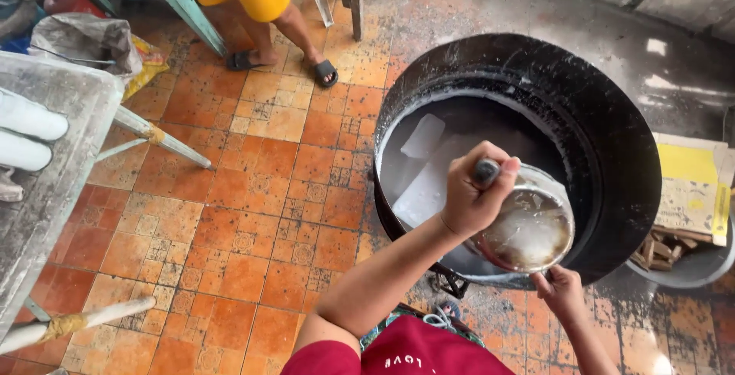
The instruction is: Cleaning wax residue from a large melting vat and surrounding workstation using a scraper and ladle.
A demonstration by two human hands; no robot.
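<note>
Gripping a short dark handle, the left hand (471, 195) has its fingers curled tight around it, thumb on top, so that the ladle (530, 227) hangs just beyond the knuckles. The ladle's bowl is a round metal cup holding pale, cloudy liquid; its mouth faces up toward the camera, tilted a little. The long axis runs from the handle in the fist down and to the right into the bowl.

The right hand (560, 289) sits just below the bowl, fingertips touching its lower rim; whether they pinch the rim or only steady it cannot be told.

Under both hands stands a big black pot (612, 160), its inside streaked white, with pale flat slabs (425, 168) lying in the liquid beyond the left fingers. Judging by the filled bowl held over the pot, a scoop has been taken, and much liquid is left below.

Farther from the fingers, another person's legs (283, 34) in sandals stand on the orange tiled floor (253, 214), and a dusty table (46, 168) lies well apart.
</note>
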